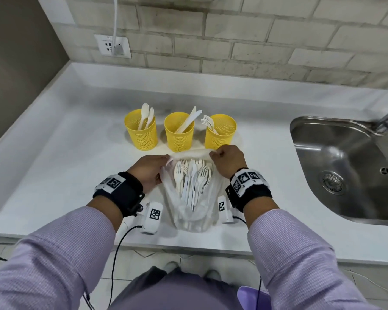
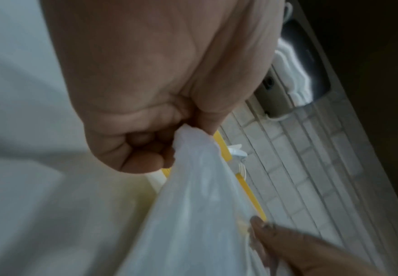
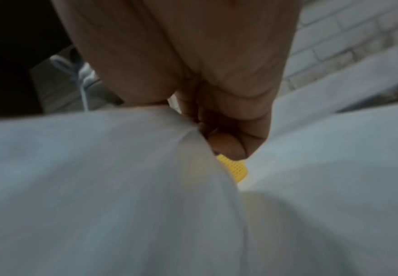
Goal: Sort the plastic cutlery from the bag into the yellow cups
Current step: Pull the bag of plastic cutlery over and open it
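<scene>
A thin white plastic bag [image 1: 192,211] lies on the counter with its mouth pulled wide, and several white forks, knives and spoons [image 1: 192,180] show inside. My left hand [image 1: 151,170] pinches the bag's rim on the left; in the left wrist view the bag [image 2: 193,214] bunches between curled fingers [image 2: 141,149]. My right hand [image 1: 227,158] pinches the rim on the right, as the right wrist view shows at the bag [image 3: 99,186]. Behind stand three yellow mesh cups: left [image 1: 141,136] with spoons, middle [image 1: 178,137] with knives, right [image 1: 220,135] with forks.
A steel sink [image 1: 349,166] is set into the white counter [image 1: 54,164] at the right. A wall socket with a plugged cable [image 1: 113,45] sits on the brick wall behind. The counter's front edge runs just below my wrists.
</scene>
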Demonstrator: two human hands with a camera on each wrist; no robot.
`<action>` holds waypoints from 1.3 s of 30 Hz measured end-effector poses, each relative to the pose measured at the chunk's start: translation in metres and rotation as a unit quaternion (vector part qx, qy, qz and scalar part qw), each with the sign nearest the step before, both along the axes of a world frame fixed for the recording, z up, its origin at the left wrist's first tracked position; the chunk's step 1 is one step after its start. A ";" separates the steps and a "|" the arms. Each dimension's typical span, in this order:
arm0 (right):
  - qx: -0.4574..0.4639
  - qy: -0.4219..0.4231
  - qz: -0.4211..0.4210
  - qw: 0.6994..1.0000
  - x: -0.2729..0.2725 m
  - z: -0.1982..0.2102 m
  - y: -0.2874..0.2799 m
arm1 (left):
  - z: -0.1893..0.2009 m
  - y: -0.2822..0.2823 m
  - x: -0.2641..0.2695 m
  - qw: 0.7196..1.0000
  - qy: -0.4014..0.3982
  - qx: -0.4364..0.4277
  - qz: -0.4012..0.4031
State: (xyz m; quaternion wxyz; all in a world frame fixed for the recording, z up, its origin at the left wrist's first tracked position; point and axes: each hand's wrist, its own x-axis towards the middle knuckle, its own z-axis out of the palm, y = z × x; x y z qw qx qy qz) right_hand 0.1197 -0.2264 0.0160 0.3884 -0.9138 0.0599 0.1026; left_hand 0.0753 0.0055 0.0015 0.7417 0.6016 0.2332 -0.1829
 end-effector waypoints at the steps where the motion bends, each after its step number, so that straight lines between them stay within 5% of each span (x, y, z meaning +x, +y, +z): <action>1: 0.027 0.006 -0.009 1.000 0.003 -0.001 -0.001 | -0.001 0.004 0.001 0.999 0.014 -0.041 -0.005; 4: 0.053 0.083 0.003 0.995 0.005 -0.005 -0.003 | -0.014 0.014 0.007 0.988 0.061 -0.138 -0.024; 7: 0.035 0.115 0.003 0.993 0.003 -0.006 -0.002 | -0.001 0.003 0.005 0.992 0.055 -0.115 -0.023; 10: 0.033 0.076 -0.042 0.996 -0.005 -0.003 -0.001 | 0.010 -0.002 0.002 0.993 0.026 0.107 -0.042; 13: -0.054 0.050 -0.032 0.997 -0.024 -0.002 -0.006 | 0.012 0.007 -0.006 0.905 -0.010 0.400 -0.146; 15: -0.083 0.031 -0.014 0.996 -0.031 -0.001 -0.008 | 0.011 0.008 -0.009 0.855 -0.053 0.491 -0.160; 17: -0.069 0.007 -0.011 0.998 -0.031 -0.003 -0.009 | 0.010 0.007 -0.008 0.849 -0.088 0.500 -0.149; 25: 0.204 0.092 -0.166 0.960 -0.031 -0.016 -0.010 | -0.005 0.011 -0.006 0.915 -0.038 0.385 -0.115; 28: 0.296 0.175 -0.191 0.919 -0.029 -0.028 -0.012 | -0.012 0.010 -0.009 0.994 0.041 0.102 -0.013; 30: 0.391 0.206 -0.222 0.869 -0.027 -0.037 -0.011 | -0.016 0.013 -0.012 0.983 0.127 -0.133 0.018; 32: 0.392 0.201 -0.230 0.868 -0.026 -0.042 -0.010 | -0.015 0.012 -0.017 0.969 0.161 -0.183 0.032; 36: 0.148 0.135 -0.172 0.965 -0.033 -0.030 -0.007 | -0.006 0.002 -0.023 0.994 0.094 0.045 -0.011; 39: 0.007 0.091 -0.112 0.989 -0.061 -0.009 -0.009 | 0.010 0.002 -0.036 0.943 0.048 0.302 -0.128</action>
